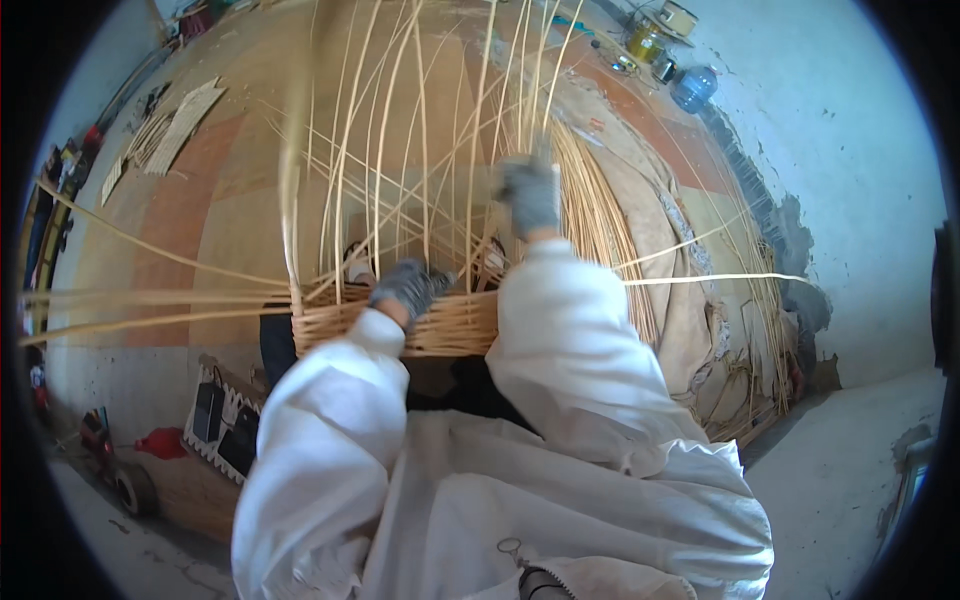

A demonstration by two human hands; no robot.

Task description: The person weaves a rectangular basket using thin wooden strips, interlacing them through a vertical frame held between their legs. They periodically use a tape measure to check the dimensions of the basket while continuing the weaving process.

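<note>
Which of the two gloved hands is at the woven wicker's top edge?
The left hand, on the woven wicker's top edge; the right hand, blurred, shows farther up the picture, away from that edge.

Head-worn fisheye; faces steeply down; close above a white smock.

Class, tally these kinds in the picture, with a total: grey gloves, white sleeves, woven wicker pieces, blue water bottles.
Grey gloves: 2
White sleeves: 2
Woven wicker piece: 1
Blue water bottle: 1
Total: 6
</note>
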